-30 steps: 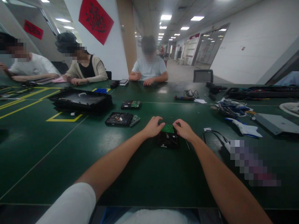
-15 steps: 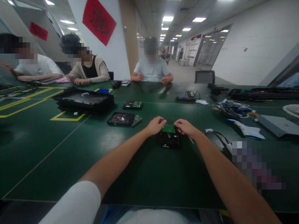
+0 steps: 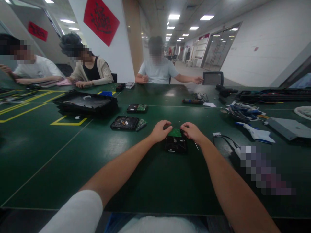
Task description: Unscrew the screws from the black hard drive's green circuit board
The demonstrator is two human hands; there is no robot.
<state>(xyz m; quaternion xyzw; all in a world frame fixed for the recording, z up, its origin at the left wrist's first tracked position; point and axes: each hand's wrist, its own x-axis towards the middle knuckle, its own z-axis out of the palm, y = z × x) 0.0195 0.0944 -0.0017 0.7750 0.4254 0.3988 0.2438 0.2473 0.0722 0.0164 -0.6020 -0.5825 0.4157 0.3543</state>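
A black hard drive (image 3: 175, 144) lies flat on the green table (image 3: 150, 181) in front of me, with a small green circuit board (image 3: 175, 132) on its far end. My left hand (image 3: 160, 130) grips the left edge of that board with curled fingers. On the board's right edge sits my right hand (image 3: 191, 132), fingers pinched; a thin metal tool (image 3: 195, 145) shows just below it, and whether the hand holds it I cannot tell.
Two other opened drives (image 3: 126, 123) (image 3: 137, 107) and a black tray (image 3: 85, 103) lie to the left. Cables (image 3: 243, 111), a white-blue tool (image 3: 256, 133) and a grey case (image 3: 288, 127) are on the right. Three people sit across the table.
My hands stay on the green board with only slight shifts. The person opposite has stretched an arm out to the right.
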